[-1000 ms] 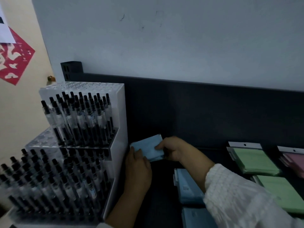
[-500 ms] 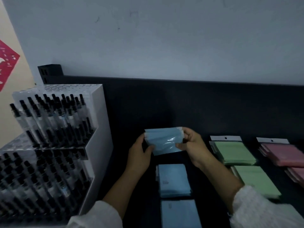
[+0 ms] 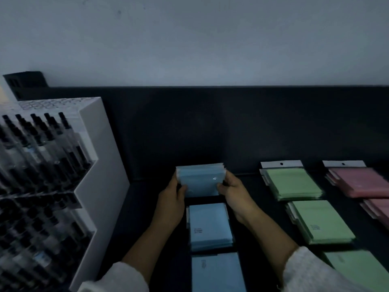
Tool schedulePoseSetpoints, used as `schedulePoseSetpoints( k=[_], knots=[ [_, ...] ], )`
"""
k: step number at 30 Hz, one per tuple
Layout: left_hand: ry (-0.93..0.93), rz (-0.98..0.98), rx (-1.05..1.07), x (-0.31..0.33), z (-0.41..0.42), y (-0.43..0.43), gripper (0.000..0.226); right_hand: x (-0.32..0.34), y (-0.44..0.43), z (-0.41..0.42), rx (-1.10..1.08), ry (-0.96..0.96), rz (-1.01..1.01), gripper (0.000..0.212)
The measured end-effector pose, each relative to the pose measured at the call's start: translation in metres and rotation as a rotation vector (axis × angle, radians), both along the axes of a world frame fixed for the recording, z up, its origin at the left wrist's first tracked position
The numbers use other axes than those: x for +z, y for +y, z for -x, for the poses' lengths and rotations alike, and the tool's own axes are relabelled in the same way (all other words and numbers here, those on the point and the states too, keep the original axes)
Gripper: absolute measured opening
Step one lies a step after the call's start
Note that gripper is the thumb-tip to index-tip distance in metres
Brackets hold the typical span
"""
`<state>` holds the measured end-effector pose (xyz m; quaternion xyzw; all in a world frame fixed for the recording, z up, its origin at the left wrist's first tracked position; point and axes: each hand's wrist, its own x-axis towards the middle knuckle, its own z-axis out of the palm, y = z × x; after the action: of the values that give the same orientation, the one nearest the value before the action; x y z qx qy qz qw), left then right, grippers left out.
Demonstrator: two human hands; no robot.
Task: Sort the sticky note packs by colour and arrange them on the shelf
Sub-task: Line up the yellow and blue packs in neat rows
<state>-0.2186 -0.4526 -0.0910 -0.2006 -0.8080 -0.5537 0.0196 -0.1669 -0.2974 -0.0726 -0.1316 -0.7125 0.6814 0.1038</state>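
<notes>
A stack of blue sticky note packs (image 3: 200, 180) is held between both hands at the back of the dark shelf (image 3: 147, 218). My left hand (image 3: 171, 200) grips its left edge and my right hand (image 3: 232, 191) grips its right edge. In front of it lie two more blue stacks (image 3: 209, 225) in a column toward me. To the right runs a column of green packs (image 3: 293, 183), and pink packs (image 3: 360, 181) lie at the far right.
A white tiered display of black pens (image 3: 48, 175) stands at the left, close to my left arm. A dark back panel (image 3: 231, 127) rises behind the shelf, below a pale wall. A small black box (image 3: 25, 82) sits at the back left.
Both hands carried the blue stack from beside the pen display to the right, over the back of the blue column, and lowered it. The camera has turned right and down.
</notes>
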Motion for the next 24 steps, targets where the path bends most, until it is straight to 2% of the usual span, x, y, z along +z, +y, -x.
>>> schedulePoseSetpoints(
  k=[6, 16, 20, 24],
  knots=[
    [0.029, 0.059, -0.041, -0.0010, -0.0026, -0.0005, 0.046, -0.0015, -0.0006, -0.0013, 0.031, 0.012, 0.007, 0.049],
    [0.009, 0.034, -0.106, -0.0005, -0.0002, -0.0012, 0.054, -0.0033, -0.0001, -0.0038, -0.015, 0.046, -0.048, 0.044],
    [-0.014, -0.007, -0.091, -0.0010, 0.0017, -0.0016, 0.065, -0.0056, 0.0017, -0.0066, -0.024, 0.055, -0.013, 0.056],
    [0.017, 0.029, -0.073, -0.0040, 0.0019, -0.0021, 0.050, -0.0060, 0.0009, -0.0066, -0.045, 0.038, -0.019, 0.051]
  ],
)
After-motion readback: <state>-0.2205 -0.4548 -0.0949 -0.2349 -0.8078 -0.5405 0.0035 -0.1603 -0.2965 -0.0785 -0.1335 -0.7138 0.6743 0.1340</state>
